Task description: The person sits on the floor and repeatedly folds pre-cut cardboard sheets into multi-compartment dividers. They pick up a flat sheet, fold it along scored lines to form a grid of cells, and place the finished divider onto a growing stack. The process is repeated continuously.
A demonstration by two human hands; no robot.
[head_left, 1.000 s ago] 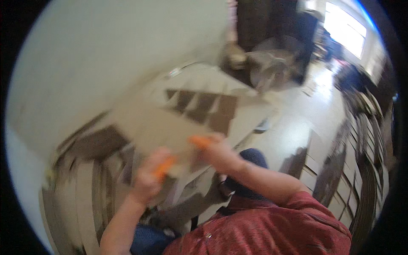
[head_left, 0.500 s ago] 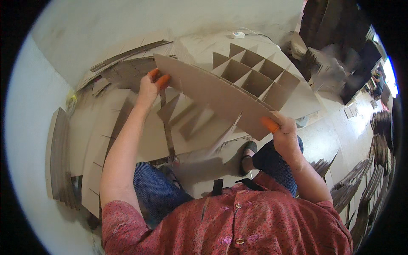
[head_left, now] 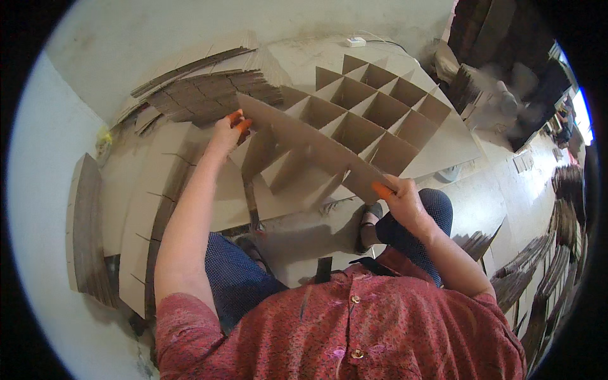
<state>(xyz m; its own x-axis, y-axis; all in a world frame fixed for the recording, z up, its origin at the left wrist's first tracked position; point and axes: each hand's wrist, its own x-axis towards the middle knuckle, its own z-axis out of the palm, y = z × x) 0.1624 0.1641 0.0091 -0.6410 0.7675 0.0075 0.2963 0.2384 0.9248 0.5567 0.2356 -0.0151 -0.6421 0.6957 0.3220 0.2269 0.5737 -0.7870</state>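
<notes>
A long cardboard strip (head_left: 310, 140) stands on edge across the near part of a cardboard divider grid (head_left: 354, 130). My left hand (head_left: 229, 132), with orange coverings on some fingertips, pinches the strip's far left end. At its near right end, my right hand (head_left: 403, 201) grips the strip between thumb and fingers, an orange covering showing there too. Crosswise pieces of the grid rise on both sides of the strip. How deep the strip sits in their slots I cannot tell. Beneath the grid lies a flat cardboard sheet (head_left: 443, 152).
Slotted cardboard strips are stacked at the back left (head_left: 209, 95), beside my left arm (head_left: 149, 215) and by the left wall (head_left: 88, 228). More cardboard bundles (head_left: 538, 272) stand at the right. A white power strip (head_left: 356, 42) lies near the back wall.
The strip has come down from above the grid to among its crosswise pieces. Both hands have lowered with it, the right one moving slightly left. My right leg has shifted slightly.
</notes>
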